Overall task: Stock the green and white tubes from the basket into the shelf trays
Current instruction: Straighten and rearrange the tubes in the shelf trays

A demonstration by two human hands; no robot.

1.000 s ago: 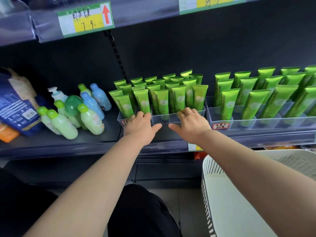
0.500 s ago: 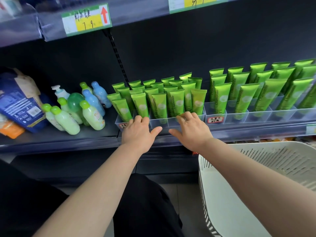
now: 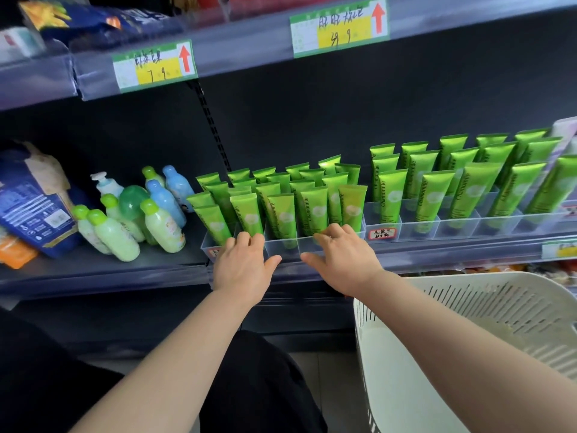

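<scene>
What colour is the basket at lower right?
The basket is cream-white with slotted walls; the head view shows it best.

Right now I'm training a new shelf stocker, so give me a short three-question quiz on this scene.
1. True or false: left hand and right hand both touch the left tray at its front edge.
2. The white basket is: A overhead; B at lower right; C at far left.
3. Fill in: the green-capped bottles stand ___ of the green tubes.
Key: 1 true; 2 B; 3 left.
</scene>
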